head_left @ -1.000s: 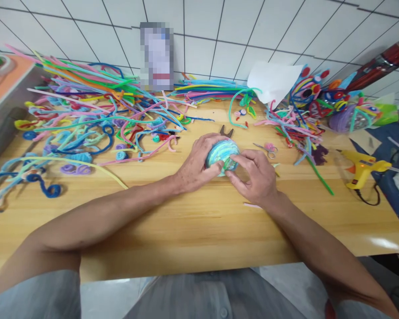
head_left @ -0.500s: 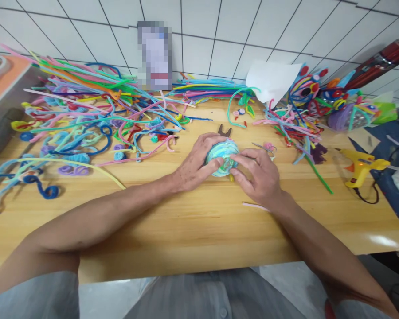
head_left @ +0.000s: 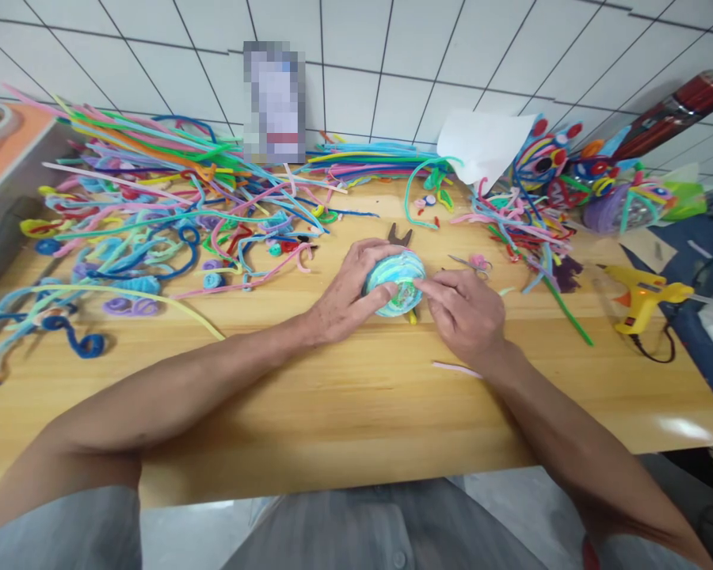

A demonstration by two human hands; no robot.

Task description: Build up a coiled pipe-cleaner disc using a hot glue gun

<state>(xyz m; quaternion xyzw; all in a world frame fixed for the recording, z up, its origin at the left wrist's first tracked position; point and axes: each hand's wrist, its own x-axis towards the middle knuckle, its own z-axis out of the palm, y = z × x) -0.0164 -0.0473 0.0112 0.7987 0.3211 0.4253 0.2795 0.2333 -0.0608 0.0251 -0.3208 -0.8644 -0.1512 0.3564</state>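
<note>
Ball [head_left: 395, 271]: blue and green windings, greener towards the centre; held low over the table [head_left: 333, 427] between both hands; whether its underside meets the wood cannot be told
Left hand [head_left: 345, 297]: clasped round the ball from the left, fingers over the far side, thumb pressed on the near face, probably to steady it and leave the other hand free
Right hand [head_left: 469, 313]: forefinger reaches the ball's right edge, other fingers curled in below; whether anything is pinched there cannot be told
Pliers [head_left: 400, 241]: dark jaws spread, just beyond the ball; a yellow handle [head_left: 413, 317] shows at its near side, seemingly of the same tool
Scissors [head_left: 462, 260]: beside a pink bit [head_left: 478, 260], near the right hand, likely for easy reach
Strip [head_left: 456, 368]: pale pink, lying below the right hand
Glue gun [head_left: 645, 297]: on its side by the right edge, well apart from both hands, perhaps to keep heat away
Stems [head_left: 368, 162]: straight ones bundled along the wall [head_left: 356, 36], curled pieces [head_left: 136, 210] heaped at left, as if sorted by shape
Figures [head_left: 543, 162]: grouped at right near the flask [head_left: 677, 115], perhaps out of the way
Writing: the panel [head_left: 276, 103] against the wall is pixelated, so unreadable; no brand can be read on glue gun or flask
</note>
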